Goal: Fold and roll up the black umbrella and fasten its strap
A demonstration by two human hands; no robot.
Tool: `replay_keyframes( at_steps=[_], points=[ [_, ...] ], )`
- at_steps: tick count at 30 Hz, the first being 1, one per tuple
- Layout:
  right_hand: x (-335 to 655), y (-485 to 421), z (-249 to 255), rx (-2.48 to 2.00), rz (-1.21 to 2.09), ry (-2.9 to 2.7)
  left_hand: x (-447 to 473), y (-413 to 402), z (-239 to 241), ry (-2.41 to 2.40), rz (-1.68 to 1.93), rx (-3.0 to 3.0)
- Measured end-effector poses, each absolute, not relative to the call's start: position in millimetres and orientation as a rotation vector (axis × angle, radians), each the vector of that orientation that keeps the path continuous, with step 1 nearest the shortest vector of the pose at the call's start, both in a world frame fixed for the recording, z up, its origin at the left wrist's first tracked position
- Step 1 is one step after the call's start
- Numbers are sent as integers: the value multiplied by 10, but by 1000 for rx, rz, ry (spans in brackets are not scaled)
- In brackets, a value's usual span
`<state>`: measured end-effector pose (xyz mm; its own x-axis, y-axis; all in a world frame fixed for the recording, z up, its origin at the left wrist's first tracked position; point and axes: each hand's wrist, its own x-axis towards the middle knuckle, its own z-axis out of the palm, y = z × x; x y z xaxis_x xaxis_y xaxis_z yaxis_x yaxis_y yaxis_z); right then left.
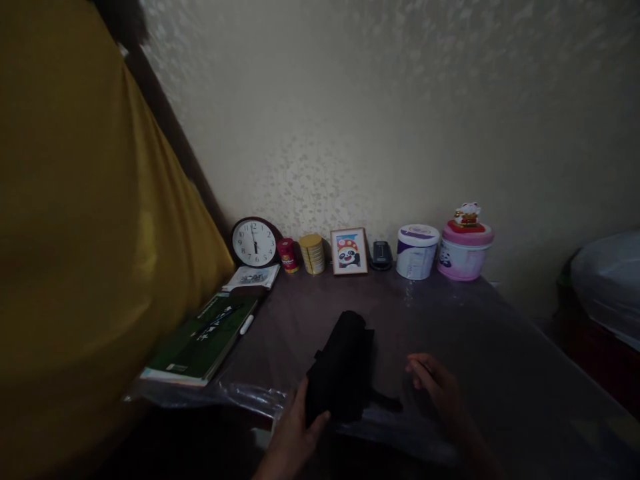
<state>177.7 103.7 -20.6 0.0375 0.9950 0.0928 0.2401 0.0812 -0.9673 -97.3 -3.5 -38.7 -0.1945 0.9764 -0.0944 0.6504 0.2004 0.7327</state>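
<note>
Black, soft-looking material made up the bundle (343,367), which was perhaps a folded umbrella; in the dim light I could not be sure of it. It lay on the dark surface (400,313), near the edge closest to the person, and its near end came about to that edge. Its long axis ran away from the person, toward the wall (350,120), with the far end leaning a little to the right. From the near part a short dark strap (386,401) went out to the right side, in the direction of the right hand (436,387).

The left hand (294,432) was the nearer one: it was clamped on the near left part of the bundle, with the thumb at the near end and the fingers along the left side. So from this hand the bundle extended forward and to the right. The right hand was apart from the bundle, on its right side, a little above the surface as it seemed. Its fingers were curled toward the thumb, but I cannot tell whether the tips met or held something thin.

Farther left there was a green book (213,333) with a white marker (247,325) just beside it. Behind, near the wall, stood a round clock (254,243) and a framed panda picture (349,252).
</note>
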Motion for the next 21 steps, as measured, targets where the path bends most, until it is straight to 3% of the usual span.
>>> replay_keyframes(
  at_steps=[9, 16, 21],
  points=[
    [1779, 1042, -237, -1356, 986, -1416, -796, -190, -43, 2039, 354, 1696],
    [1793, 1061, -294, -1343, 996, -1392, -996, -93, -141, 1999, 605, 1696],
    [1794, 1033, -221, -1325, 1002, -1407, -998, -110, -81, 2205, 563, 1627]
  ],
)
